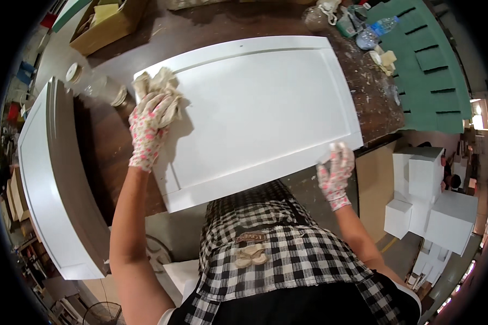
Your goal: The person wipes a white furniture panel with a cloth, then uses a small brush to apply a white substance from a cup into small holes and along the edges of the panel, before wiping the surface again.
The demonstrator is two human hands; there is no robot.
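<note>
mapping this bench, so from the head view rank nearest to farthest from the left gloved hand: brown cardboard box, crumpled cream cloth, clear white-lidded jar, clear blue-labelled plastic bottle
1. Crumpled cream cloth: touching the left gloved hand.
2. Clear white-lidded jar: to its upper left.
3. Brown cardboard box: top left.
4. Clear blue-labelled plastic bottle: top right.

White panel (pixel 260 103), cream rag (pixel 165 81), pink-spotted gloves (pixel 145 135), checked apron (pixel 293 254)
</note>
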